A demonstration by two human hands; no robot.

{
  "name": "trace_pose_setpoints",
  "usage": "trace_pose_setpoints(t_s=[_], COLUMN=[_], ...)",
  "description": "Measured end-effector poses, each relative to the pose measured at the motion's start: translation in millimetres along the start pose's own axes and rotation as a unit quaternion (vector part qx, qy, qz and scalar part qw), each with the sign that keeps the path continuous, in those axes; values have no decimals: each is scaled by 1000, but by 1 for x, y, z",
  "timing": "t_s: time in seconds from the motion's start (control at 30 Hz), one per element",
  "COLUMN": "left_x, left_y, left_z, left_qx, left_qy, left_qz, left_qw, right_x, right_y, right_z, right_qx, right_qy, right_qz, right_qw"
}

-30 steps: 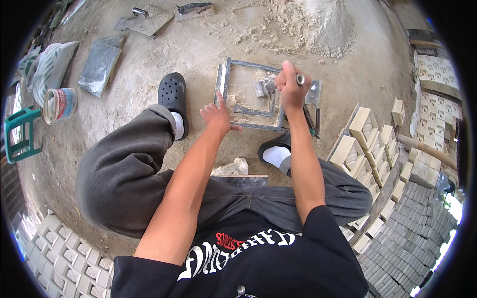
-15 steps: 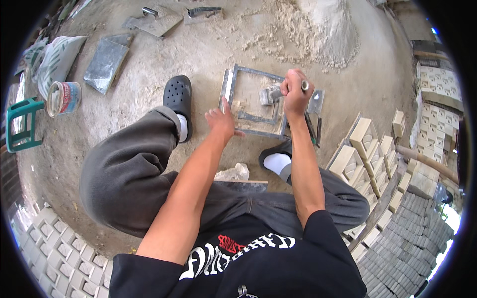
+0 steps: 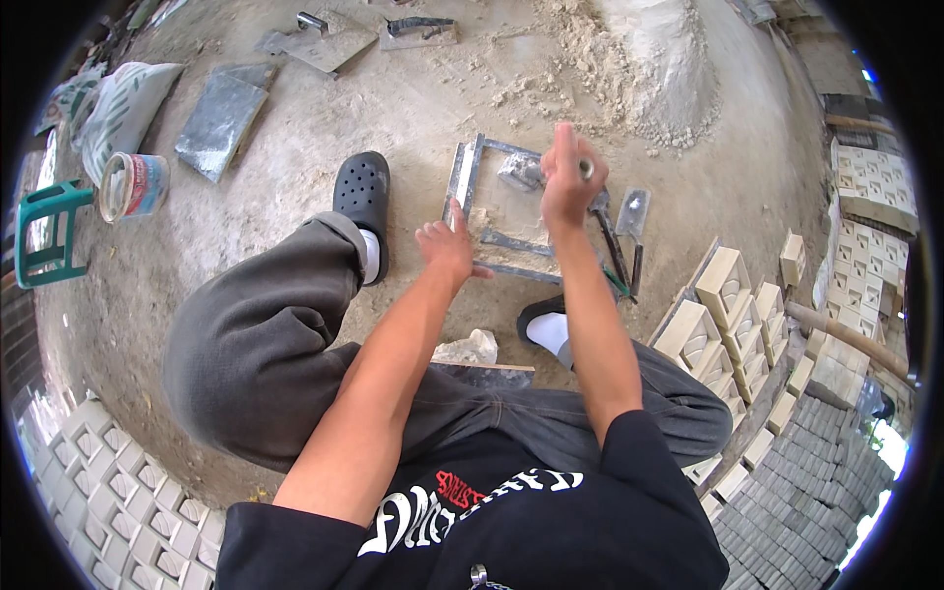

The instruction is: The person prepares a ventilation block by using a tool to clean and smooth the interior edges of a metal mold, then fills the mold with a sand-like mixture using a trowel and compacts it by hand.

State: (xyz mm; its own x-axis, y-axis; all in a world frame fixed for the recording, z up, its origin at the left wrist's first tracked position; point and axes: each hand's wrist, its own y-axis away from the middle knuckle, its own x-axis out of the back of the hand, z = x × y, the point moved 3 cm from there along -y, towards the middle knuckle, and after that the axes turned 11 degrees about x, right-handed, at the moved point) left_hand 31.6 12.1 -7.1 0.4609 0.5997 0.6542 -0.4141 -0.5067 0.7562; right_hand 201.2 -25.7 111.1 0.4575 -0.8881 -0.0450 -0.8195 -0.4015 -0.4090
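A rectangular grey metal mould frame [image 3: 470, 182] lies on the ground between my feet, with pale sandy powder inside it. My right hand [image 3: 567, 187] is closed round the handle of what looks like a wide, dusty brush [image 3: 518, 172], its head over the far part of the frame. At the frame's near left corner rests my left hand [image 3: 448, 248], fingers spread and one finger along the left bar. It holds nothing. Part of the frame's right side is hidden by my right hand and forearm.
Right of the frame lie a small trowel [image 3: 633, 211] and dark-handled tools. A powder heap [image 3: 669, 74] rises beyond. Patterned blocks [image 3: 723, 280] stand at the right. Flat trowels [image 3: 324, 44], a grey slab [image 3: 221, 118], a bucket [image 3: 133, 187] and a green stool [image 3: 49, 231] are left.
My right hand has moved the brush toward the far left part of the frame. More of the dark bar inside the frame shows now. My left hand stays at the near left corner.
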Motion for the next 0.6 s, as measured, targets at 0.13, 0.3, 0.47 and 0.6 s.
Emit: trace_pose_setpoints(t_s=[0.13, 0.3, 0.47, 0.6], left_x=[-4, -2, -3, -4], left_y=[-3, -3, -2, -4], left_z=[0, -1, 3, -1], left_qx=[-9, 10, -12, -9], left_qy=[15, 1, 24, 12], left_qz=[13, 17, 23, 28], left_qw=[1000, 1000, 999, 999], right_x=[-11, -11, 9, 2], right_y=[-35, -50, -33, -40], right_z=[-20, -38, 9, -12], right_qx=[-39, -53, -47, -36], right_qy=[-18, -113, -37, -32], right_qz=[-11, 11, -9, 6], right_qw=[999, 992, 998, 999])
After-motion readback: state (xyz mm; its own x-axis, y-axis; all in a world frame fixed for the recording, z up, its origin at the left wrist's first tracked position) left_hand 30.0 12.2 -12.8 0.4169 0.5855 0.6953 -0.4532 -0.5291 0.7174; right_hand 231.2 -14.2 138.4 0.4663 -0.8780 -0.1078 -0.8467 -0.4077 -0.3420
